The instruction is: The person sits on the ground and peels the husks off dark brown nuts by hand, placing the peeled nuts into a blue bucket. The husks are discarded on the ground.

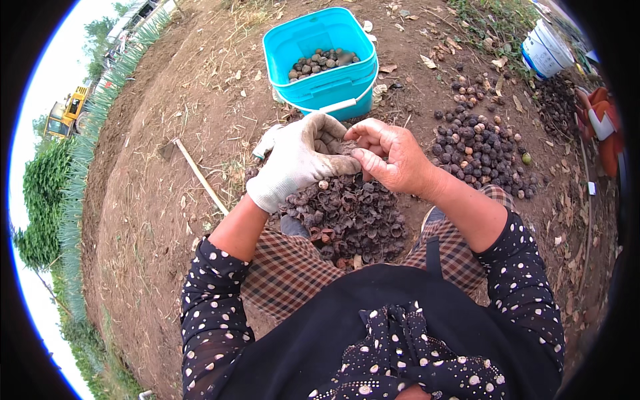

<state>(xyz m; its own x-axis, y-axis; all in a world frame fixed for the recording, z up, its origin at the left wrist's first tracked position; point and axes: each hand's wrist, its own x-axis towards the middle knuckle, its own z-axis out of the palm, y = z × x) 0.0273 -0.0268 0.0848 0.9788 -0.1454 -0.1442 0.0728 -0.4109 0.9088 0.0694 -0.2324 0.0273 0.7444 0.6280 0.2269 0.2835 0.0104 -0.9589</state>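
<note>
My left hand (303,160), in a soiled white work glove, curls round a brownish walnut (345,147) that is mostly hidden by the fingers. My bare right hand (393,155) meets it from the other side, thumb and bent fingers pinching at the same nut. Below both hands lies a heap of dark, broken walnut husks (363,217) between my feet. Just beyond them stands a turquoise bucket (320,93) with its white-gripped handle hanging at the front; several shelled-clean brown walnuts (320,65) lie inside.
To the right spreads a pile of dark unhusked walnuts (477,150). A small hoe with a wooden handle (200,177) rests on the soil at left. At far right are a white bucket (547,50) and a reddish-orange object (603,123). A yellow machine (67,113) stands beyond the plants.
</note>
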